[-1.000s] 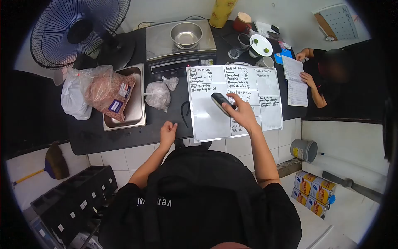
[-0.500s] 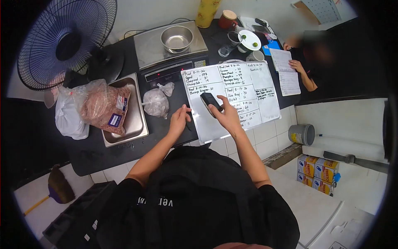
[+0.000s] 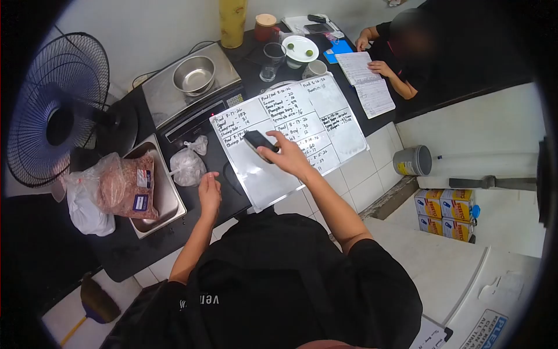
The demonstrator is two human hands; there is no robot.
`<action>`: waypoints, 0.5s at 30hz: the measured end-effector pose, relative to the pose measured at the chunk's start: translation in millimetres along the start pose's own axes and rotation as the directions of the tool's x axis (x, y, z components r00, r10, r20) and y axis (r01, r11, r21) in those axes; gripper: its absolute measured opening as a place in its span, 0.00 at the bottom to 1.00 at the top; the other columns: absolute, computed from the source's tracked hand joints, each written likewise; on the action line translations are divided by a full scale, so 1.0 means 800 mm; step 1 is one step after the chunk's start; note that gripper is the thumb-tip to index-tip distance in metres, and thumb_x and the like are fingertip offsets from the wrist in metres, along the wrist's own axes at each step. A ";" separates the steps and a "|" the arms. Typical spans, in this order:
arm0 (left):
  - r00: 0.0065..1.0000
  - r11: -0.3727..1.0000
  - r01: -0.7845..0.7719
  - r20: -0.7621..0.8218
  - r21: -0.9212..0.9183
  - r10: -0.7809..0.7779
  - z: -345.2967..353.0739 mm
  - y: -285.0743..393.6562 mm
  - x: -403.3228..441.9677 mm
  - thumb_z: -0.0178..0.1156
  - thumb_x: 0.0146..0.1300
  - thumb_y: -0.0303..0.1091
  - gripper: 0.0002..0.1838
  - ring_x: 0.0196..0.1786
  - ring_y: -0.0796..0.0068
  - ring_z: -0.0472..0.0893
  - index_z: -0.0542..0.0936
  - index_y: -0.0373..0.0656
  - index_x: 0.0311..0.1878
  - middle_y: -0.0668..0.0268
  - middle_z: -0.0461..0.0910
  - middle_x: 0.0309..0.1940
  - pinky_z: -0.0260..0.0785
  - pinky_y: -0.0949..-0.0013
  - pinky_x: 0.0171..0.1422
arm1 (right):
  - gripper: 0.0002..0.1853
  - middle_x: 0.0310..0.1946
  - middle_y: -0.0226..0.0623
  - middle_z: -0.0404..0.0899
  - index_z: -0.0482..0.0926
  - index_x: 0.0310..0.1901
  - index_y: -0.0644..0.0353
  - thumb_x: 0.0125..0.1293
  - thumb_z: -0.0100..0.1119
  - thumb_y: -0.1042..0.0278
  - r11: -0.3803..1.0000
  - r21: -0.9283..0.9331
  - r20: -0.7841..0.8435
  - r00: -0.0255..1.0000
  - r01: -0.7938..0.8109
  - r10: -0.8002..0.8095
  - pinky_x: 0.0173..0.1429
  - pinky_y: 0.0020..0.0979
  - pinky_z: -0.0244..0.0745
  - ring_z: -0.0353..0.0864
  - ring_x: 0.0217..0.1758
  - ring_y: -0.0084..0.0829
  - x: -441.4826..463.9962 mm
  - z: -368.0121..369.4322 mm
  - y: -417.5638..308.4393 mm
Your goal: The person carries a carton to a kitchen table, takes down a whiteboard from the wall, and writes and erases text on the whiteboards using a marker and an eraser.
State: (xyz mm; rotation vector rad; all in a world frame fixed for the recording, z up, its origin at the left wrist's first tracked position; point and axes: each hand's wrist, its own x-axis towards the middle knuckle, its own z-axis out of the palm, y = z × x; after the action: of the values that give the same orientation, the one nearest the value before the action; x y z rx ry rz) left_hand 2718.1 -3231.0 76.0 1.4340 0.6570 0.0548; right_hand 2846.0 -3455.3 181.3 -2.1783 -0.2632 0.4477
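Note:
My right hand [image 3: 289, 156] grips a dark, block-shaped object [image 3: 260, 145], perhaps an eraser, over the left part of a whiteboard [image 3: 253, 178] covered with handwritten lists. My left hand [image 3: 210, 195] hovers near the table's front edge, left of the board, its fingers loosely bent; whether anything is between them cannot be made out. Just beyond it lies a small knotted plastic bag [image 3: 188, 167] with pale contents. Further left, a large bag of pinkish ground meat [image 3: 123, 185] rests on a steel tray [image 3: 170, 205].
A scale [image 3: 158, 93] bears a steel bowl [image 3: 194, 75]. Behind the board are a glass [image 3: 271, 63], a plate [image 3: 301, 56], a mug [image 3: 314, 70] and a red cup [image 3: 265, 29]. A fan [image 3: 58, 110] stands left. At right, a person's hands touch a notebook [image 3: 372, 98].
The view has turned, shifting the table leftward. My left hand rose toward the board's edge, then moved away from it toward the small bag. My right hand still holds the dark object over the board.

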 end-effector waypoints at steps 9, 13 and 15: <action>0.856 0.802 -0.515 0.144 0.303 0.496 0.035 0.042 -0.009 0.53 0.69 0.34 0.12 0.28 0.76 0.78 0.73 0.39 0.51 0.65 0.78 0.27 0.72 0.71 0.33 | 0.40 0.30 0.51 0.81 0.71 0.59 0.62 0.54 0.61 0.36 0.989 -0.117 0.038 0.994 -0.093 0.098 0.41 0.38 0.74 0.83 0.36 0.45 -0.013 -0.008 0.006; 0.527 0.682 -0.731 0.609 -0.031 0.592 0.083 0.254 -0.106 0.63 0.59 0.29 0.13 0.35 0.67 0.81 0.77 0.42 0.47 0.63 0.80 0.39 0.74 0.70 0.38 | 0.38 0.30 0.48 0.81 0.71 0.59 0.62 0.55 0.61 0.38 0.993 -0.070 -0.018 0.995 -0.098 0.097 0.35 0.35 0.73 0.82 0.32 0.40 -0.010 -0.027 0.030; -0.101 0.170 -0.906 0.588 -0.388 0.803 0.110 0.325 -0.137 0.65 0.54 0.35 0.11 0.30 0.69 0.80 0.80 0.51 0.42 0.68 0.79 0.36 0.71 0.73 0.32 | 0.37 0.31 0.48 0.80 0.71 0.59 0.60 0.56 0.62 0.38 0.990 0.055 -0.028 0.991 -0.131 0.132 0.30 0.32 0.71 0.78 0.26 0.34 -0.018 -0.028 0.028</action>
State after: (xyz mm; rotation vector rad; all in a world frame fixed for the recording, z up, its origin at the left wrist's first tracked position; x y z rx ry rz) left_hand 2757.5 -3311.9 357.3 1.6232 -1.1461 0.4936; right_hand 2842.6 -3490.1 179.3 -2.1565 -0.0890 0.4875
